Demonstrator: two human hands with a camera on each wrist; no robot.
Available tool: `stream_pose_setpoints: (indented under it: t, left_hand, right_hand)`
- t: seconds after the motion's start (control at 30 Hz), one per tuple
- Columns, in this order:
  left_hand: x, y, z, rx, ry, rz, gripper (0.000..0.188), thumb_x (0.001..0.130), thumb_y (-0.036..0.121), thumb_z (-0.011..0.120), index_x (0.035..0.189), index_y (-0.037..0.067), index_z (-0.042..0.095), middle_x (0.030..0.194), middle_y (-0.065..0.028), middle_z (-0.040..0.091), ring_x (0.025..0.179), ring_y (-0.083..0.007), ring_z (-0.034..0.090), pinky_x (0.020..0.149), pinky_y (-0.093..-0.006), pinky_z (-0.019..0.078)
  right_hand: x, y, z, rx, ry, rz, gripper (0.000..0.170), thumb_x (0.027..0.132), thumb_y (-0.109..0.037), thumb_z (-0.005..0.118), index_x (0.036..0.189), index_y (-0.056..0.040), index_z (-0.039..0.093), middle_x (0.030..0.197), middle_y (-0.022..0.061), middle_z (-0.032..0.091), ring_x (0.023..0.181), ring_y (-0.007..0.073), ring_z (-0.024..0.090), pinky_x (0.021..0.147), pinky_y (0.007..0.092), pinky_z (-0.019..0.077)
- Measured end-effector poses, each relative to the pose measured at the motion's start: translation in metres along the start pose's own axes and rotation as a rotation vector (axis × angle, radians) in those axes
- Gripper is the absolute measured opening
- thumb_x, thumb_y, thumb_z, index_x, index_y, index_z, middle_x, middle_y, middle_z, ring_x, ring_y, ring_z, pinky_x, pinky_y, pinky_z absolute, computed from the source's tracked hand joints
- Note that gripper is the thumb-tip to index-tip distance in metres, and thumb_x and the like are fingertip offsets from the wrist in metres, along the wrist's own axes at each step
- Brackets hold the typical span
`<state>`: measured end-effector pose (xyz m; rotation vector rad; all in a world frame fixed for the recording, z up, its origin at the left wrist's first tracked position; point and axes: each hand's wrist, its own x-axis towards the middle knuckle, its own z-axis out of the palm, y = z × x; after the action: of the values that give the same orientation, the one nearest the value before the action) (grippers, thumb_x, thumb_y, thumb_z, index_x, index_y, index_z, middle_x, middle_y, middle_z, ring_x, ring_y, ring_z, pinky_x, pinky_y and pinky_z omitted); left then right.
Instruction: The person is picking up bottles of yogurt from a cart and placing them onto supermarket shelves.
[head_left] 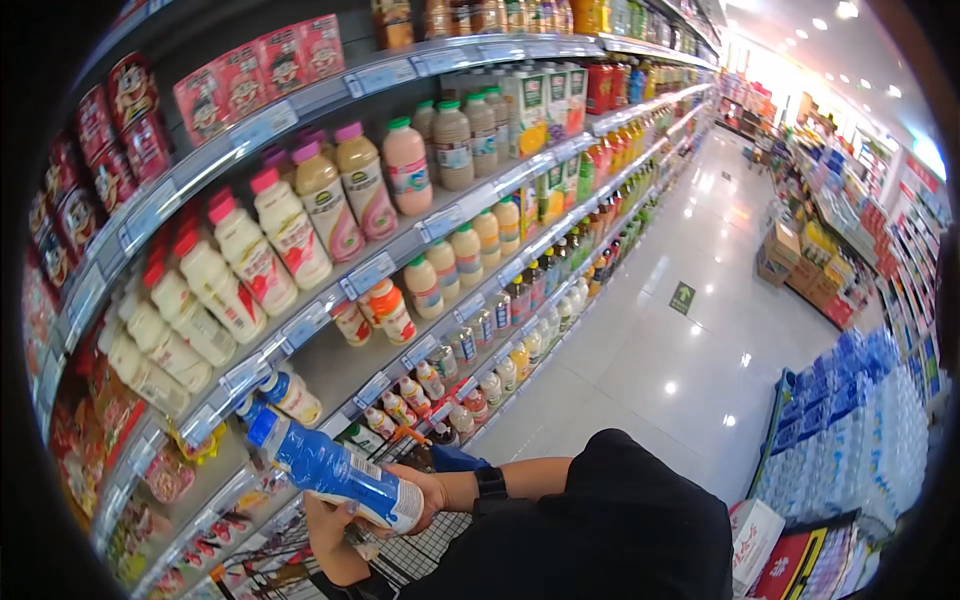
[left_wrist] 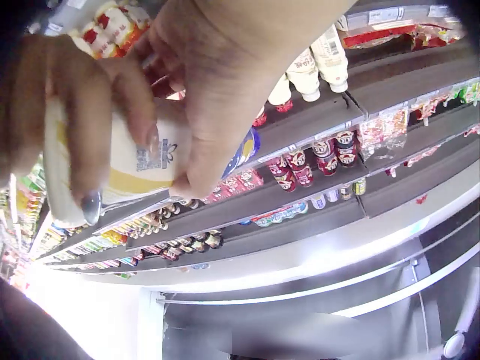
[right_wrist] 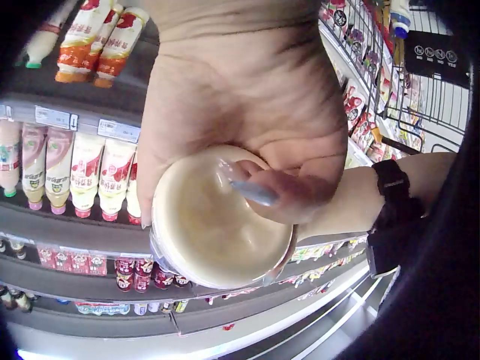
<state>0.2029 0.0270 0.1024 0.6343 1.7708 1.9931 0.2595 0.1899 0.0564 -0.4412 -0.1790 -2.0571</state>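
Observation:
A large bottle (head_left: 335,470) with a blue cap, blue wrap and white lower part is tilted in front of the shelves, held in both hands. My right hand (head_left: 428,492) grips its base end. In the right wrist view the round cream-coloured base (right_wrist: 206,232) faces the camera, with the right hand (right_wrist: 247,97) wrapped about it and one blue-nailed digit across it. My left hand (head_left: 328,530) holds the bottle's side from below. In the left wrist view a white label (left_wrist: 146,161) with a square code shows between the left hand (left_wrist: 217,75) and the other hand's blurred fingers.
A shopping cart (head_left: 420,555) stands beneath the hands. Close behind the bottle runs a shelf holding another blue-capped bottle (head_left: 291,398). White bottles with red caps (head_left: 220,285) line the shelf above. To the right lie the tiled aisle (head_left: 640,340) and stacked water packs (head_left: 850,430).

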Motion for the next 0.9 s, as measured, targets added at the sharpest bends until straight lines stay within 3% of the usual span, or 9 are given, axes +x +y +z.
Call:
stream_pose_setpoints:
  t: [0.17, 0.23, 0.33, 0.37, 0.47, 0.57, 0.67, 0.83, 0.9]
  left_hand:
    - [0.001, -0.001, 0.007, -0.041, -0.075, -0.035, 0.087, 0.056, 0.041, 0.075, 0.122, -0.003, 0.038, 0.106, -0.0102, 0.053, 0.095, -0.0202, 0.054, 0.083, -0.0318, 0.0437]
    - [0.002, -0.004, 0.027, -0.162, -0.033, 0.075, 0.087, 0.054, 0.042, 0.073, 0.120, -0.003, 0.039, 0.104, -0.0112, 0.053, 0.092, -0.0204, 0.055, 0.078, -0.0304, 0.0452]
    - [-0.007, 0.009, 0.039, -0.161, 0.049, -0.019, 0.086, 0.055, 0.041, 0.072, 0.120, -0.003, 0.039, 0.102, -0.0117, 0.053, 0.090, -0.0204, 0.055, 0.076, -0.0306, 0.0457]
    - [-0.005, 0.012, 0.033, -0.050, -0.098, 0.013, 0.072, 0.066, 0.041, 0.062, 0.122, -0.001, 0.041, 0.107, -0.0108, 0.052, 0.096, -0.0204, 0.053, 0.080, -0.0310, 0.0433]
    - [0.014, -0.005, 0.017, -0.019, -0.194, -0.017, 0.071, 0.065, 0.038, 0.064, 0.120, -0.001, 0.042, 0.105, -0.0116, 0.053, 0.092, -0.0206, 0.055, 0.077, -0.0314, 0.0454]
    - [0.015, -0.009, 0.031, -0.027, -0.071, 0.050, 0.071, 0.064, 0.036, 0.066, 0.119, -0.001, 0.042, 0.103, -0.0120, 0.053, 0.089, -0.0210, 0.057, 0.075, -0.0324, 0.0475]
    - [0.019, -0.016, 0.021, -0.020, -0.147, -0.087, 0.082, 0.061, 0.031, 0.072, 0.126, -0.001, 0.034, 0.115, -0.0117, 0.047, 0.104, -0.0218, 0.049, 0.088, -0.0340, 0.0411]
    - [0.019, -0.021, 0.022, -0.053, -0.141, -0.023, 0.073, 0.065, 0.025, 0.073, 0.124, 0.000, 0.038, 0.110, -0.0094, 0.052, 0.098, -0.0197, 0.053, 0.085, -0.0325, 0.0436]
    - [0.020, -0.017, 0.028, -0.067, -0.124, -0.027, 0.071, 0.065, 0.024, 0.072, 0.124, 0.000, 0.039, 0.109, -0.0090, 0.053, 0.097, -0.0193, 0.053, 0.085, -0.0322, 0.0439]
  right_hand:
    - [0.001, 0.007, 0.017, -0.076, -0.028, -0.109, 0.055, 0.090, -0.048, 0.035, 0.114, -0.0028, 0.053, 0.101, 0.0183, 0.061, 0.089, 0.0325, 0.060, 0.083, 0.0427, 0.0468]
    - [-0.001, 0.010, 0.005, -0.141, 0.207, -0.191, 0.057, 0.088, -0.053, 0.037, 0.113, -0.0044, 0.055, 0.101, 0.0152, 0.062, 0.090, 0.0297, 0.061, 0.084, 0.0446, 0.0464]
    - [-0.005, 0.005, -0.016, -0.163, 0.194, -0.196, 0.060, 0.087, -0.057, 0.036, 0.113, -0.0069, 0.056, 0.103, 0.0131, 0.062, 0.092, 0.0282, 0.060, 0.086, 0.0461, 0.0454]
    - [-0.006, 0.004, -0.023, -0.221, 0.147, -0.203, 0.061, 0.086, -0.059, 0.036, 0.113, -0.0089, 0.056, 0.104, 0.0121, 0.062, 0.093, 0.0269, 0.061, 0.084, 0.0449, 0.0474]
    - [-0.016, 0.006, -0.013, -0.199, 0.186, -0.240, 0.061, 0.086, -0.059, 0.036, 0.114, -0.0084, 0.056, 0.103, 0.0123, 0.062, 0.091, 0.0260, 0.062, 0.079, 0.0422, 0.0504]
    - [-0.019, 0.007, -0.005, -0.174, 0.086, -0.252, 0.063, 0.086, -0.060, 0.035, 0.114, -0.0076, 0.055, 0.103, 0.0129, 0.062, 0.088, 0.0265, 0.063, 0.075, 0.0409, 0.0521]
    - [-0.022, 0.007, -0.004, -0.238, 0.054, -0.294, 0.064, 0.086, -0.060, 0.034, 0.114, -0.0066, 0.055, 0.101, 0.0141, 0.063, 0.086, 0.0270, 0.063, 0.077, 0.0428, 0.0517]
    - [-0.029, 0.010, 0.014, -0.246, 0.021, -0.243, 0.062, 0.088, -0.057, 0.033, 0.114, -0.0050, 0.054, 0.103, 0.0153, 0.062, 0.089, 0.0274, 0.063, 0.080, 0.0450, 0.0503]
    - [-0.035, 0.004, 0.002, -0.286, 0.165, -0.280, 0.059, 0.088, -0.055, 0.035, 0.115, -0.0051, 0.054, 0.104, 0.0141, 0.061, 0.090, 0.0256, 0.062, 0.081, 0.0434, 0.0500]
